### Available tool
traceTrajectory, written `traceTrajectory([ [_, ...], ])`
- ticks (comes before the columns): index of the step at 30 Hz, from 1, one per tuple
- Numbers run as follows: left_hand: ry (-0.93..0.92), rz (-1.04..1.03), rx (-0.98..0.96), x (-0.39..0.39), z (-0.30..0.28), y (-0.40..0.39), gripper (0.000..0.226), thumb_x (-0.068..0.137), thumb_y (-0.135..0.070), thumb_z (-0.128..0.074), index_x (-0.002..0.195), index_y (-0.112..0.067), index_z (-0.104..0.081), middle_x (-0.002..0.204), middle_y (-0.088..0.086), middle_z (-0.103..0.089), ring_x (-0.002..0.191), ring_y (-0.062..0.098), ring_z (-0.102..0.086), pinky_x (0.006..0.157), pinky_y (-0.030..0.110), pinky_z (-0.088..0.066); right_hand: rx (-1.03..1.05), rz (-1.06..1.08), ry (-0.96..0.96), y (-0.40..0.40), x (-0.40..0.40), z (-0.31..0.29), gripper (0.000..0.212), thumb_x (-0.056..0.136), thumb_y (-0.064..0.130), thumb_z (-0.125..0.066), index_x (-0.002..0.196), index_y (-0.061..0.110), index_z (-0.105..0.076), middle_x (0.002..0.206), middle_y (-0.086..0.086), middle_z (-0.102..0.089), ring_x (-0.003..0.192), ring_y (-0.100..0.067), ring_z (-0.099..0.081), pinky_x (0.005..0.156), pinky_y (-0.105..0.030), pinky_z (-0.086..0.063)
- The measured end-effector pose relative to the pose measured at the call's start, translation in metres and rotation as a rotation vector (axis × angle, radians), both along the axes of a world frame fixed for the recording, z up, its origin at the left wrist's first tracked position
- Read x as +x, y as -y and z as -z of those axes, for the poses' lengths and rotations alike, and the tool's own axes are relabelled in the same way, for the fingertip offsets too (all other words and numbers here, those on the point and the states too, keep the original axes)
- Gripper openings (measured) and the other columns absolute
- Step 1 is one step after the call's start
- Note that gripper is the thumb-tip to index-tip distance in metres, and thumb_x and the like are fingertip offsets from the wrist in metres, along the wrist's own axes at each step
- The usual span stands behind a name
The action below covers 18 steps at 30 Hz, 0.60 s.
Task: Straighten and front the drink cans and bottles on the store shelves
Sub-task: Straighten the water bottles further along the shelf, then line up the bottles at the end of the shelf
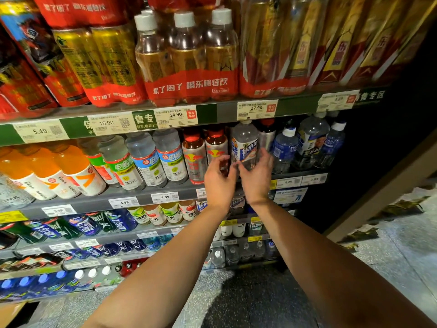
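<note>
Hands — left [218, 178], right [256, 177] — flank clear bottle [244, 146] (fingers loosely curled).

Paper price tags line the grey shelf edges: one reading 14.90 [175, 116], another 17.90 [256, 109], another 5.49 [40, 131]. Green signage strips [143, 119] sit between them. Below lies a speckled grey floor [246, 301].

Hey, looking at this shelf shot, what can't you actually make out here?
All in the head view:
- Right hand on the clear bottle: motion blur hides whether the fingers hold it.
- Red-capped bottle: the left hand covers its lower part.
- Price tag: cut by the left hand.
</note>
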<state>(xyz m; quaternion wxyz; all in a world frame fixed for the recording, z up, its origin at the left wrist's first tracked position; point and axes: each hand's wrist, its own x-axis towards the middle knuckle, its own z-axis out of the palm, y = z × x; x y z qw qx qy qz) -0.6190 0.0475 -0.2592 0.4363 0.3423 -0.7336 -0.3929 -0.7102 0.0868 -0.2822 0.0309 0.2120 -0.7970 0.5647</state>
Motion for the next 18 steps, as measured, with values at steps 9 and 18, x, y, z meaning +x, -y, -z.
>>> traceTrajectory([
  [9,0.018,-0.006,0.039,-0.016,-0.009,-0.012,0.029,0.092,-0.012,-0.062,0.12,-0.012,-0.064,0.106,0.0,-0.073,0.095,0.015,-0.069,0.086,0.035,-0.057,0.164,0.032,-0.114,0.012,-0.008,0.002,0.052,0.081,0.016,-0.076,0.125,0.008,-0.049,0.127,-0.014,-0.051,0.119,-0.032,-0.053,0.097,-0.043,-0.049],
  [18,0.043,0.007,0.072,-0.027,-0.017,-0.015,0.047,0.078,-0.034,-0.079,0.119,-0.024,-0.06,0.104,-0.014,-0.068,0.094,0.0,-0.066,0.082,0.018,-0.054,-0.012,-0.072,0.014,-0.014,0.013,0.0,0.039,0.094,0.021,-0.05,0.131,0.011,-0.042,0.129,-0.015,-0.051,0.116,-0.027,-0.052,0.096,-0.04,-0.048],
])
